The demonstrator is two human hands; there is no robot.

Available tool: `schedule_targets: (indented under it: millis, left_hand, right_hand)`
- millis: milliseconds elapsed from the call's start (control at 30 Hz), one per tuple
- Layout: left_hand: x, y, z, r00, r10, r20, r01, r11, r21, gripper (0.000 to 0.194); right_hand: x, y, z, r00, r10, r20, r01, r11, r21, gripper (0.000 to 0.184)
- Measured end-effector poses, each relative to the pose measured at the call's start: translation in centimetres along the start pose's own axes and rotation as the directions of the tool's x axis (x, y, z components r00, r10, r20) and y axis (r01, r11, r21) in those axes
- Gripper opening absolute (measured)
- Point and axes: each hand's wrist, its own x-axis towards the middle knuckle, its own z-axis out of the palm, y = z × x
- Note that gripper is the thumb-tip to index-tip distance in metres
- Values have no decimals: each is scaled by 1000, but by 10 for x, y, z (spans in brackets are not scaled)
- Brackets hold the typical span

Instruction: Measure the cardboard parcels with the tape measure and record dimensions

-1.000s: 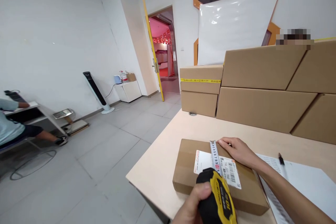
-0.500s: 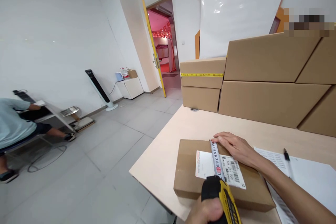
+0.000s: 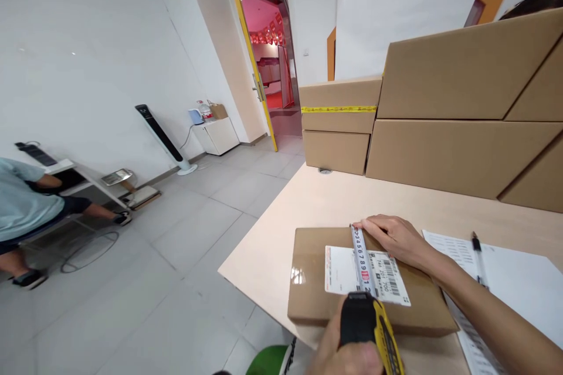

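Observation:
A cardboard box with a white shipping label lies flat near the table's left corner. My left hand is wrapped round a black and yellow tape measure at the box's near side. Its blade stretches over the top of the box, across the label, to the far edge. There the fingers of my right hand hold the blade's end, with the palm resting over the box. The fingertips of the left hand are partly hidden behind the case.
Stacked cartons stand along the back of the table. Right of the box lie printed sheets with a pen on them. A seated person is at far left, near a floor scale. Something green shows below the table edge.
The tape measure's case has shifted slightly down and is seen more from its end, showing a little more blade. My right fingers have closed in on the blade's far end. The view has tilted down.

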Motion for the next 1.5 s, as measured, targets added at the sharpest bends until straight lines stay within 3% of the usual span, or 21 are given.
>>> schedule_targets:
  millis: [100, 200, 333, 467, 600, 700, 867, 1100, 1500]
  left_hand:
    - [17, 23, -10, 999, -2, -43, 4, 998, 63, 60]
    - [32, 46, -20, 995, -81, -56, 88, 989, 123, 57]
    - [32, 52, -22, 988, -145, -61, 151, 983, 107, 60]
    - [16, 40, -16, 984, -158, -79, 163, 985, 61, 64]
    - [6, 21, -18, 985, -174, 15, 175, 984, -26, 58]
    - [12, -6, -23, 991, -132, 5, 132, 990, -51, 52]
    - [32, -46, -32, 979, -194, -62, 191, 980, -51, 51]
    - [31, -49, -40, 982, -174, -79, 167, 983, -80, 63]
    - [35, -77, -54, 987, -130, -89, 118, 985, -129, 54]
  right_hand:
    - [-1, 6, -2, 995, 50, -84, -57, 994, -88, 40]
    - [0, 11, -3, 981, 108, -161, -136, 976, -170, 40]
    - [2, 11, -2, 979, 114, -168, -157, 952, -263, 46]
    - [1, 8, 0, 988, 79, -135, -111, 962, -249, 44]
    - [1, 7, 2, 991, 65, -117, -92, 967, -239, 43]
    - [1, 7, 2, 991, 65, -117, -90, 970, -228, 45]
    - [0, 4, 0, 988, 78, -137, -107, 970, -219, 46]
    - [-2, 2, -2, 984, 100, -149, -131, 967, -219, 50]
    - [0, 5, -3, 979, 132, -157, -165, 963, -215, 50]
